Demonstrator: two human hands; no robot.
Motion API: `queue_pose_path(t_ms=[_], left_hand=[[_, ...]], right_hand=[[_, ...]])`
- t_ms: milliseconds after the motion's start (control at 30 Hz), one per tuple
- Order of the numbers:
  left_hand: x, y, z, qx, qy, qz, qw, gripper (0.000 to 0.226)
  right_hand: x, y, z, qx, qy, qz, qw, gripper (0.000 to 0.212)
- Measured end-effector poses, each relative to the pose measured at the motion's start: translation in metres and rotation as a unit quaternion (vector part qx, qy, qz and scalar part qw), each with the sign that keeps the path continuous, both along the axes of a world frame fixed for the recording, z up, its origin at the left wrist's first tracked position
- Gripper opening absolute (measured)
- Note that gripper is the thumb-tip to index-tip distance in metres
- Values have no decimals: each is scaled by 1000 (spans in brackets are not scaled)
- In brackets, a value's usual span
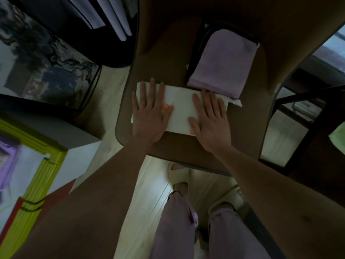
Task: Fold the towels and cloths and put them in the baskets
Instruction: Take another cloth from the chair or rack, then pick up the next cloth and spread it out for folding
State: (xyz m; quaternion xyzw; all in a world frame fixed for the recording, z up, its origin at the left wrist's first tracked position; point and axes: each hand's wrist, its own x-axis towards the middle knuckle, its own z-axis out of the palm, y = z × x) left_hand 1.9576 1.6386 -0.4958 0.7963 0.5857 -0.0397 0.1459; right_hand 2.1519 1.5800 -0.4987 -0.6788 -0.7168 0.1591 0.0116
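- Folded white cloth w/ small orange marks (180, 107) lies flat on brown rounded-corner tabletop (186, 146), near the table's front-left edge, long side running left-right.
- Left hand (151, 113) flat on the cloth's left part, palm down, fingers straight & slightly spread; pressing, gripping nothing.
- Right hand (211, 118) flat on the cloth's right part, same pose: fingers straight, thumb out toward the middle, holding nothing.
- Bare strip of cloth shows betw. the two hands; a loose white corner sticks out past the right hand's fingertips.
- Folded lilac terry towel (224, 64) sits just behind the white cloth, its near edge touching or overlapping the cloth's far-right corner; can't tell which.
- Lilac towel rests on sth dark w/ a black rim (194, 53); too dim to say if it's a basket.
- Pale wood-plank floor (149, 193) below; person's lilac trousers (171, 221) & cream slippers (179, 172) at table's near edge.
- Green cloth bit (338, 139) at far right edge.
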Motion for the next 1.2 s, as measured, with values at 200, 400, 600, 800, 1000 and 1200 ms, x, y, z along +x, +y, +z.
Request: queue_pose_path(t_ms=[200, 400, 600, 800, 1000, 1200], left_hand=[[2, 6, 26, -73, 30, 1, 997, 69], [44, -15, 110, -110, -124, -4, 986, 49], [168, -45, 194, -175, -184, -107, 961, 26], [328, -76, 280, -210, -176, -210, 938, 31], [459, -98, 340, -171, -171, -218, 946, 26], [549, -102, 375, -149, -213, -214, 942, 22]], right_hand=[[9, 4, 25, -76, 55, 21, 995, 62], [64, -38, 104, -17, 136, -45, 990, 27], [161, -106, 193, 8, 141, -220, 965, 25], [281, -181, 274, 85, 127, -388, 909, 23], [410, -220, 334, 125, 92, -408, 900, 19], [511, -208, 367, 162, 73, -408, 895, 24]])
